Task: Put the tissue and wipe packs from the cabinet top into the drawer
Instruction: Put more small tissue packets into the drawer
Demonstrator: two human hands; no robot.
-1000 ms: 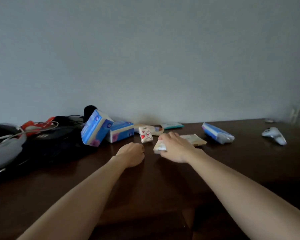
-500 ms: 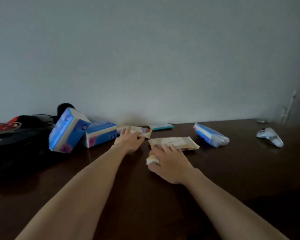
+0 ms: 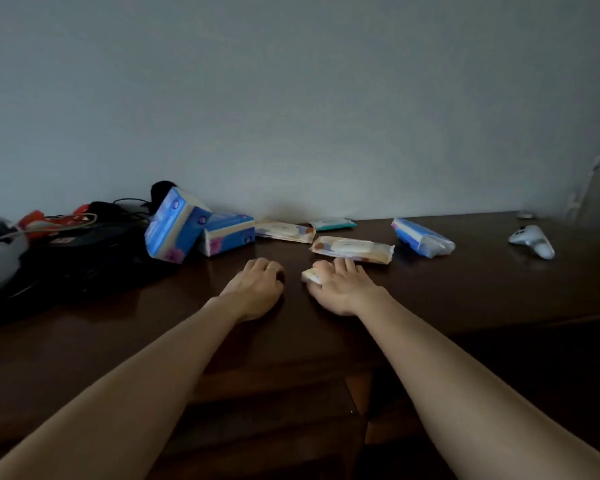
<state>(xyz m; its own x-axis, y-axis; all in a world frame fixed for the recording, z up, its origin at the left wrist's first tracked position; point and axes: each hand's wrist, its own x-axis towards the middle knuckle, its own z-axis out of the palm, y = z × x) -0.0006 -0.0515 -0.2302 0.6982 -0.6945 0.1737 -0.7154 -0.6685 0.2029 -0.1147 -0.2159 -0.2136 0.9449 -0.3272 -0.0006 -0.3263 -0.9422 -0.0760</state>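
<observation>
Head view, frame center: my right hand [image 3: 340, 287] grips 1 small pack [image 3: 311, 274] for drawering; my left hand [image 3: 257, 289] is curled closed, contents hidden.

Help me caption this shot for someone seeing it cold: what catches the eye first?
Two bare forearms reach over a dark cabinet top, the right hand covering a small pale pack. Bright blue tissue packs lean near the wall at left, with cream wipe packs just beyond the hands.
</observation>
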